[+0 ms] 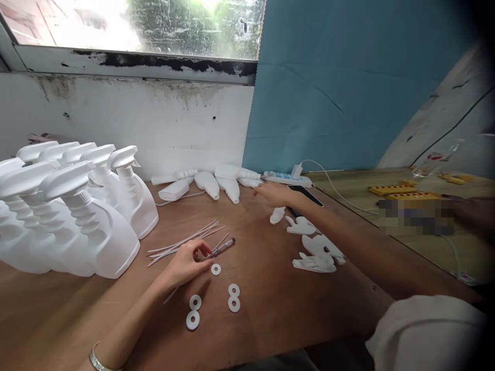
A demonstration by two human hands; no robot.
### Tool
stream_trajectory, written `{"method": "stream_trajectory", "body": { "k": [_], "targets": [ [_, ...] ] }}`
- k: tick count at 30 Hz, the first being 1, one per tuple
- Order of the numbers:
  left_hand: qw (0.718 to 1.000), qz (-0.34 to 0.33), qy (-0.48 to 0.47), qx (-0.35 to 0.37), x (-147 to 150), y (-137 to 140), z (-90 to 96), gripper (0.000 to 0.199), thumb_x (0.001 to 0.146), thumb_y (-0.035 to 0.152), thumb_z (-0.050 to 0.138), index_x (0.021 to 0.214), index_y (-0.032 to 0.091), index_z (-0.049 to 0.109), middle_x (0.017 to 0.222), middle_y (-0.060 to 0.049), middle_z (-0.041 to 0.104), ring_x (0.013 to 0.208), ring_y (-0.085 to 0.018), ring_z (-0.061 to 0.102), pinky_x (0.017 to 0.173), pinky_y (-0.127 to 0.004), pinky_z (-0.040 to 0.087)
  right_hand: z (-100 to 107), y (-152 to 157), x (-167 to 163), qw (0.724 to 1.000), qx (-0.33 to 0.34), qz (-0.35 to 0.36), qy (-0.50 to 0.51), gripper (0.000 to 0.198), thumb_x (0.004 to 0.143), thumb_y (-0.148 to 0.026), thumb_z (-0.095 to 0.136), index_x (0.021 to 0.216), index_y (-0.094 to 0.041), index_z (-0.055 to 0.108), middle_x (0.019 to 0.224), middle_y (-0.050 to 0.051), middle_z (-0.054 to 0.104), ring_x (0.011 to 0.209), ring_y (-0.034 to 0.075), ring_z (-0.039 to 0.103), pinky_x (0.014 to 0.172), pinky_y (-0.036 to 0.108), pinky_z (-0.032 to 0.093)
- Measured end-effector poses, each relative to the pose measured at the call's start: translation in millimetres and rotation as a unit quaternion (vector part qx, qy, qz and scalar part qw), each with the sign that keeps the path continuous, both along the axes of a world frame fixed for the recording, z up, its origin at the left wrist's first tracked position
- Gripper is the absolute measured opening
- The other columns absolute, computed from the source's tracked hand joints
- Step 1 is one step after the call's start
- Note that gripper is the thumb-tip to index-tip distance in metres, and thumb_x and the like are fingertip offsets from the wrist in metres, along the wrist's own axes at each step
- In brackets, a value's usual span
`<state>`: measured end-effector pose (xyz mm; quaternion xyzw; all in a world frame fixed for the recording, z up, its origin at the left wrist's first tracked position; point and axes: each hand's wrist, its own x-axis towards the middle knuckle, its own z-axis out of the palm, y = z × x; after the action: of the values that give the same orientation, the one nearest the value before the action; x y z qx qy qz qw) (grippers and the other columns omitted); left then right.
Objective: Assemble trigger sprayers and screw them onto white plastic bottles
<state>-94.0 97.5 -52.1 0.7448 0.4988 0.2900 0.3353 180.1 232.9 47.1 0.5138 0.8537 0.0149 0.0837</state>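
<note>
My left hand (192, 262) is closed in a pinch over the table, around a slim clear-and-metal tool (224, 247) that looks like a small screwdriver. Thin white tubes (170, 251) lie beside and beneath that hand. Just in front of its fingertips sits a white washer (215, 269), with more paired washers (234, 298) nearer me. Stretched far forward, my right hand (274, 194) has its fingers extended beside white bottles (229, 188) lying at the wall. Whether its fingertips touch a bottle is unclear.
White spray bottles (112, 234) stand packed at the left. White sprayer head parts (317, 260) lie under my right forearm, near a dark phone (309, 195). A power strip (288, 179) with a cable is at the back. Yellow pieces (412, 196) and a blurred-out patch are on the right-hand table.
</note>
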Motion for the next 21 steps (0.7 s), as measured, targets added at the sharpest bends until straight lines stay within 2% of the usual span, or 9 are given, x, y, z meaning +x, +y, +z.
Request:
{"method": "stream_trajectory", "body": {
  "k": [3, 7, 10, 13, 17, 21],
  "targets": [
    [0.993, -0.064, 0.069, 0.065, 3.8, -5.3, -1.9, 0.017, 0.069, 0.033, 0.061, 0.079, 0.019, 0.063, 0.082, -0.004, 0.055, 0.080, -0.018, 0.048, 0.072, -0.029, 0.039, -14.0, -3.1, 23.6, 0.998, -0.043, -0.031, -0.038, 0.048, 0.058, -0.009, 0.063, 0.106, -0.013, 0.056, 0.107, 0.013, 0.058, 0.097, 0.030, 0.056, 0.072, 0.032, 0.044],
    [0.983, -0.093, 0.113, 0.108, 4.1, -5.7, -2.8, 0.022, 0.070, 0.034, 0.063, 0.089, 0.023, 0.065, 0.094, -0.006, 0.052, 0.089, -0.021, 0.044, 0.081, -0.035, 0.037, -20.8, -6.6, 26.2, 0.996, -0.068, -0.041, -0.035, 0.053, 0.058, -0.014, 0.066, 0.109, -0.017, 0.054, 0.113, 0.011, 0.055, 0.095, 0.027, 0.057, 0.067, 0.029, 0.045],
    [0.979, -0.101, 0.135, 0.117, 2.2, -5.4, -2.5, 0.020, 0.072, 0.034, 0.062, 0.091, 0.026, 0.064, 0.104, -0.005, 0.049, 0.098, -0.022, 0.040, 0.088, -0.039, 0.032, -15.9, -8.8, 22.7, 0.996, -0.066, -0.055, -0.026, 0.040, 0.064, -0.013, 0.059, 0.104, -0.014, 0.057, 0.109, 0.014, 0.056, 0.086, 0.027, 0.059, 0.060, 0.029, 0.043],
    [0.978, -0.101, 0.145, 0.113, 1.9, -6.5, -2.4, 0.016, 0.074, 0.034, 0.061, 0.088, 0.026, 0.063, 0.111, -0.005, 0.047, 0.105, -0.024, 0.036, 0.091, -0.042, 0.029, -13.1, -11.5, 17.7, 0.996, -0.073, -0.049, -0.012, 0.026, 0.072, -0.016, 0.052, 0.096, -0.012, 0.060, 0.095, 0.014, 0.061, 0.079, 0.026, 0.060, 0.058, 0.029, 0.042],
    [0.978, -0.094, 0.137, 0.129, 4.3, -7.3, -2.7, 0.014, 0.075, 0.033, 0.061, 0.084, 0.023, 0.061, 0.110, -0.005, 0.050, 0.103, -0.023, 0.038, 0.088, -0.041, 0.030, -22.7, -17.1, 9.0, 0.996, -0.089, 0.001, 0.016, 0.023, 0.079, -0.026, 0.047, 0.095, -0.017, 0.060, 0.092, 0.009, 0.063, 0.083, 0.022, 0.059, 0.065, 0.027, 0.042],
    [0.976, -0.088, 0.130, 0.150, 7.5, -7.0, -1.5, 0.011, 0.079, 0.031, 0.055, 0.078, 0.021, 0.061, 0.092, -0.004, 0.060, 0.092, -0.020, 0.045, 0.081, -0.037, 0.030, -39.8, -21.7, 5.9, 0.996, -0.078, 0.026, 0.027, 0.037, 0.075, -0.039, 0.054, 0.106, -0.017, 0.054, 0.101, 0.008, 0.061, 0.094, 0.023, 0.056, 0.070, 0.027, 0.042]
  ]
}}
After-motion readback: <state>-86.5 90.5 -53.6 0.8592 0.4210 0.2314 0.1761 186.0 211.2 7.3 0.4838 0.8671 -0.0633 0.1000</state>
